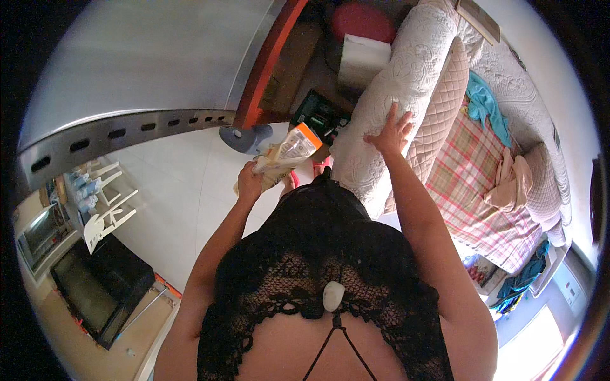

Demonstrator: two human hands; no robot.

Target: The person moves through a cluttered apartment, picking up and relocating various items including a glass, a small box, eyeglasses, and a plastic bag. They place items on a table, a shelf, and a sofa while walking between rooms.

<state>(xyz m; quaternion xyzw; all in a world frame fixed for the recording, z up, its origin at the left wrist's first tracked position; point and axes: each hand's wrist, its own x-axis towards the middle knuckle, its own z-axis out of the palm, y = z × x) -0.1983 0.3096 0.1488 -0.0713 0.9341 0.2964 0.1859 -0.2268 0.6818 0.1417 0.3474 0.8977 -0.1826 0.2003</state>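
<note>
My left hand (250, 182) grips a crumpled plastic package (282, 157) by its near end. The package is see-through and yellowish with an orange band and printed writing. What is inside it cannot be made out. With fingers spread, my right hand (393, 134) is over the white embossed cover on the sofa's arm (376, 109) and seems to rest on it. Beside that arm leans a beige quilted cushion (441, 102). A plaid cloth (481, 185) covers the seat, with a turquoise cloth (486, 105) and a peach cloth (511, 183) on it.
A metal rail with slots (119, 133) and an orange-red post (267, 66) stand ahead to the left. A dark green crate (317, 112) and a white box (364, 62) are beyond my feet. White plastic chairs (102, 224) and a black television (100, 285) are on the left.
</note>
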